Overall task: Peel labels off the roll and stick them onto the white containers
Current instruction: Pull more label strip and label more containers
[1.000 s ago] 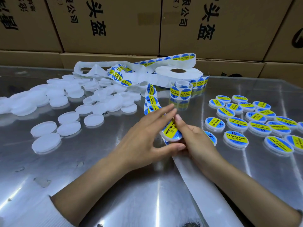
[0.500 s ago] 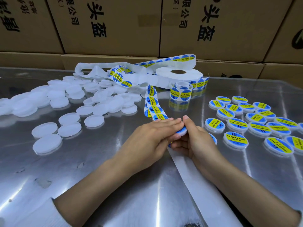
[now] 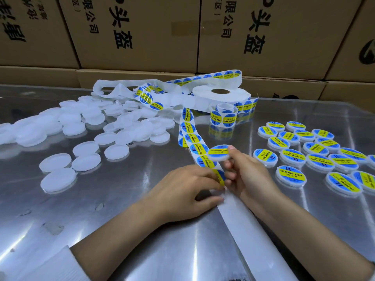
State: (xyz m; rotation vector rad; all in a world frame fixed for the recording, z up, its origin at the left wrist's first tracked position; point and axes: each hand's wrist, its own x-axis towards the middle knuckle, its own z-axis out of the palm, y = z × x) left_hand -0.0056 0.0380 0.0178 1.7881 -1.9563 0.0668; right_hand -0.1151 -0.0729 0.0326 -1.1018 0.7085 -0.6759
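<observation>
One labelled container (image 3: pixel 219 152) in right hand (image 3: pixel 247 175) reads "SOLDERING PASTE".

A: What's the work surface?
B: A shiny metal table (image 3: pixel 142 250), scuffed in places, with bright streaks of reflected light along it.

A: And behind it?
B: Brown cardboard boxes (image 3: pixel 142 31) stacked like a wall, filling the whole back of the view. Big black Chinese characters are printed on their faces.

A: Any lower row?
B: Yes, flatter boxes (image 3: pixel 129 77) sit under the tall ones, right at the table's far edge.
</observation>
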